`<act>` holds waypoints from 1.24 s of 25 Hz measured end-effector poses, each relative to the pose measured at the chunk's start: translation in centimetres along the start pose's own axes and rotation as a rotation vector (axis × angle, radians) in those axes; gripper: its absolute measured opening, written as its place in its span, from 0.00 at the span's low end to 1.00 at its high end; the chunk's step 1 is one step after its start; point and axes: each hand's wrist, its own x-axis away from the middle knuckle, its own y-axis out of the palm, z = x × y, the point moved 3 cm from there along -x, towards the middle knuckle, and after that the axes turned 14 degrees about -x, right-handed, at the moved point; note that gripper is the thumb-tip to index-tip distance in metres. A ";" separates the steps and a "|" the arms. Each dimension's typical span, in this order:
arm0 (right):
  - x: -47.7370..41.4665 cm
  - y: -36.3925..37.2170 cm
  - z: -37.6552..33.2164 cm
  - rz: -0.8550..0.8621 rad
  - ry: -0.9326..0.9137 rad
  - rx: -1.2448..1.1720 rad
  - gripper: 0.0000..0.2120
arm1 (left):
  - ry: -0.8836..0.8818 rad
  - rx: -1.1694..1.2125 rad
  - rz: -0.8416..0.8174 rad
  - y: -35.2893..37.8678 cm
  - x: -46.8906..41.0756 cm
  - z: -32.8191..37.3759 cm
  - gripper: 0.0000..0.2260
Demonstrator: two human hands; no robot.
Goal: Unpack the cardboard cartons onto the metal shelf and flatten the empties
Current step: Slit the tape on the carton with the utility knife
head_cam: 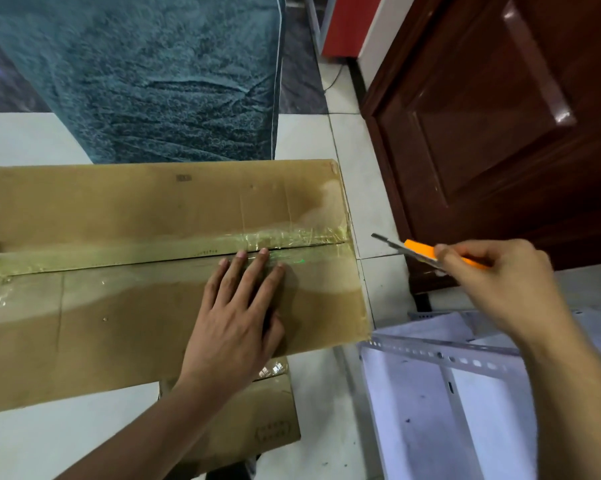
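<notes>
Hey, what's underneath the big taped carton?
A smaller cardboard carton sticks out from under the big carton at its near edge. Whatever else lies beneath is covered by the big carton and cannot be seen.

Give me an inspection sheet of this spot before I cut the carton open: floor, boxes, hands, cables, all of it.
Surface: pale tiled floor.
Job's things: big carton lying flat, tape along its middle seam; small carton partly beneath it; metal shelf at lower right.
Clutter: white sheets lying on the shelf.
Grippers: left hand pressed flat on the big carton by the seam; right hand grips an orange knife, blade out, just off the carton's right end.
Cables: thin dark cord on the floor by the wall, too small to be sure.
Surroundings: brown door on the right, teal cloth behind the carton.
</notes>
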 end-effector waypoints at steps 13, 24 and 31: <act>0.7 7.0 2.9 0.070 0.087 -0.332 0.21 | -0.028 -0.023 0.039 -0.1 0.0 0.4 0.26; 1.7 8.0 2.9 0.133 0.068 -0.349 0.20 | -0.034 -0.022 0.048 -0.2 -0.1 0.4 0.26; 1.3 8.1 2.3 0.125 0.071 -0.278 0.21 | -0.032 -0.023 0.065 -0.2 -0.2 0.5 0.26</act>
